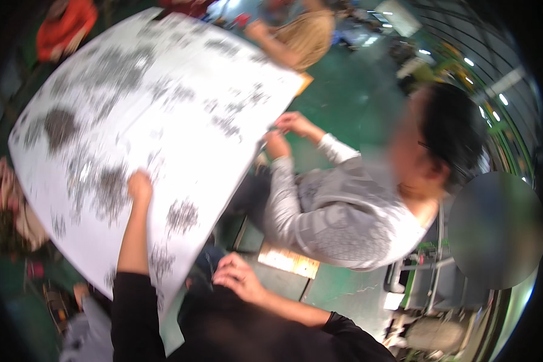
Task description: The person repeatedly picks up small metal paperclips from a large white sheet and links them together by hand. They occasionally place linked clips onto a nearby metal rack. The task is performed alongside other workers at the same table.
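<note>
We are seeing a dark pile of small pieces (pixel 110 186) lying on the near part of the white surface (pixel 190 158), and just beside it we are holding our left hand (pixel 140 186), fingers curled, whether gripping anything we cannot tell. Off the surface's right edge our right hand (pixel 238 277) is hovering, fingers loosely bent, its hold unclear; farther along, a co-worker in grey (pixel 350 211) is sitting.

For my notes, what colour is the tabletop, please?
The tabletop is white, clearest in the head view.
</note>
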The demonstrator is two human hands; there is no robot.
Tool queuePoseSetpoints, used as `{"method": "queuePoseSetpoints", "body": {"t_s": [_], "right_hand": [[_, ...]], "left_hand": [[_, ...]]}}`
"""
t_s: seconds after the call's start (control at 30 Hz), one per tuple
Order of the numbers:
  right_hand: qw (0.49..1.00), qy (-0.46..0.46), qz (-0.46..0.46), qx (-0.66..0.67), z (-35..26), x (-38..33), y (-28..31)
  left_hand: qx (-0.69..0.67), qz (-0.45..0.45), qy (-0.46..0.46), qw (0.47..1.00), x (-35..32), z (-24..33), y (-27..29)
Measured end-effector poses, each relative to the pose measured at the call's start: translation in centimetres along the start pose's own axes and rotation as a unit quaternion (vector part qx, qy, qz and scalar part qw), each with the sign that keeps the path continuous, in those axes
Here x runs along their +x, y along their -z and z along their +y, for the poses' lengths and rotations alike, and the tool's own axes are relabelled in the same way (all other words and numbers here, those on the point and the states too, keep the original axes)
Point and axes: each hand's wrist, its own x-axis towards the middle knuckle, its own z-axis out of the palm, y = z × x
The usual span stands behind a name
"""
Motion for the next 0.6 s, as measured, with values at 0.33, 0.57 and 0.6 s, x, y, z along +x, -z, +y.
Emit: {"method": "queuePoseSetpoints", "body": {"t_s": [0.33,0.57,0.6], "right_hand": [[0.999,0.043,0.004,0.006,1.1,-2.0,-2.3],[0.998,0.068,-0.003,0.005,0.6,-2.2,-4.4],[0.997,0.07,-0.003,0.006,0.5,-2.3,-4.5]], "left_hand": [[-0.129,0.052,-0.049,0.989,-2.4,-1.3,2.3],[-0.488,-0.149,0.098,0.854,-10.6,-0.7,8.7],[-0.514,-0.168,0.105,0.835,-12.5,-0.2,10.1]]}}
